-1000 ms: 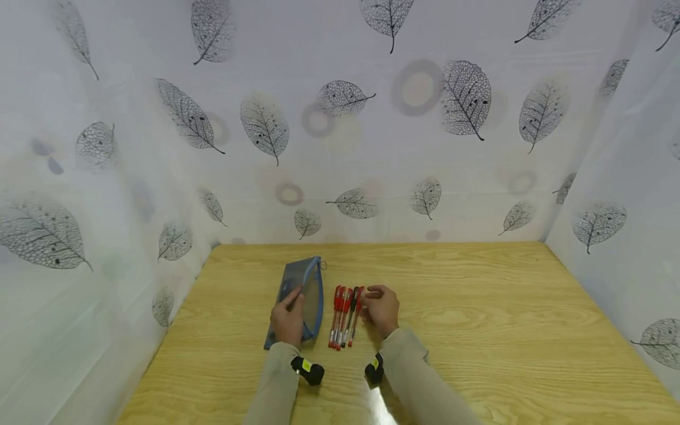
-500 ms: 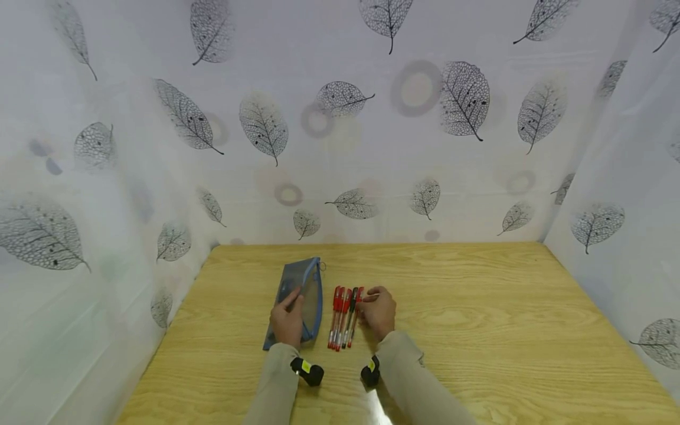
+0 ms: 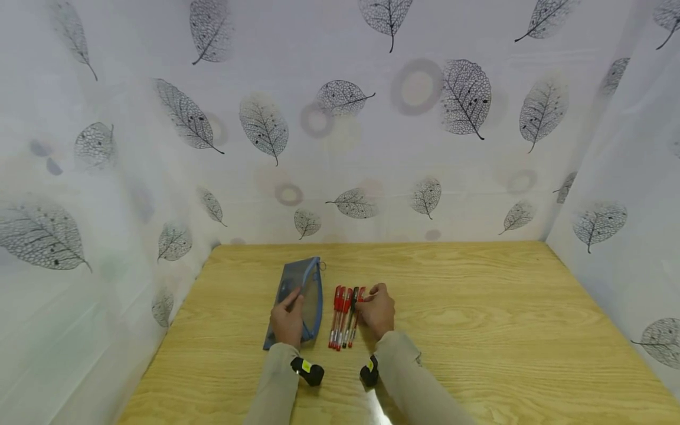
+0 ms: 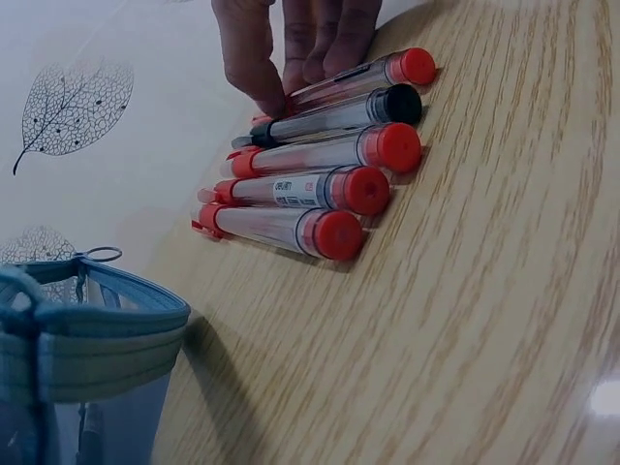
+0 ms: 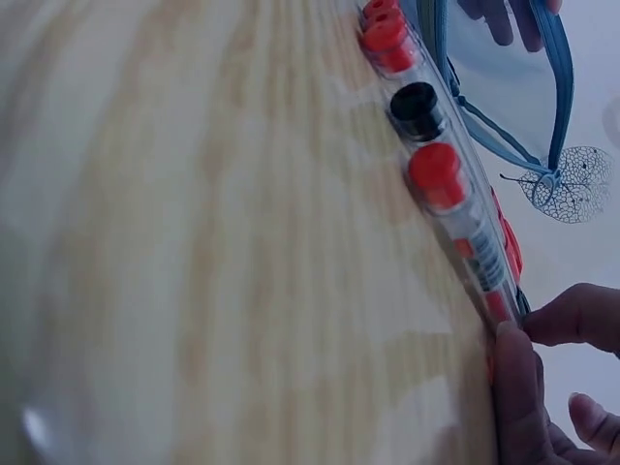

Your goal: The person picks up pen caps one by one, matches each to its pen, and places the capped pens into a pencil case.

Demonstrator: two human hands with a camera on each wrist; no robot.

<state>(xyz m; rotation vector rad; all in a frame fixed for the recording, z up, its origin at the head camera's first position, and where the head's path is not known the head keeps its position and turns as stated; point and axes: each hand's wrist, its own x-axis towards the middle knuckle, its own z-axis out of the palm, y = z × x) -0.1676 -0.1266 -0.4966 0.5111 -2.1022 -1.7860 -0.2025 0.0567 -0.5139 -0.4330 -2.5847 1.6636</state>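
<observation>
My left hand (image 3: pixel 287 321) grips a blue zippered pencil pouch (image 3: pixel 291 275) on its near side, and the zip edge bows apart to the right. In the left wrist view the blue rim of the pouch (image 4: pixel 116 354) stands up with a gap in it. Several capped gel pens lie side by side just right of the pouch: red pens (image 3: pixel 337 301) and one black pen (image 4: pixel 329 118). My right hand (image 3: pixel 378 313) is at the rightmost red pen (image 5: pixel 441 174), pinching it near its cap end between thumb and finger.
A wood-grain table (image 3: pixel 478 319) carries everything. Behind it and at both sides hangs a white curtain with leaf prints (image 3: pixel 340 153). Black wrist cameras (image 3: pixel 313 373) sit on both sleeves. A small ring (image 4: pixel 102 254) hangs at the far end of the pouch's zip.
My right hand has shifted slightly left and its fingers have come onto the rightmost red pen. The left hand and the pouch have stayed where they were.
</observation>
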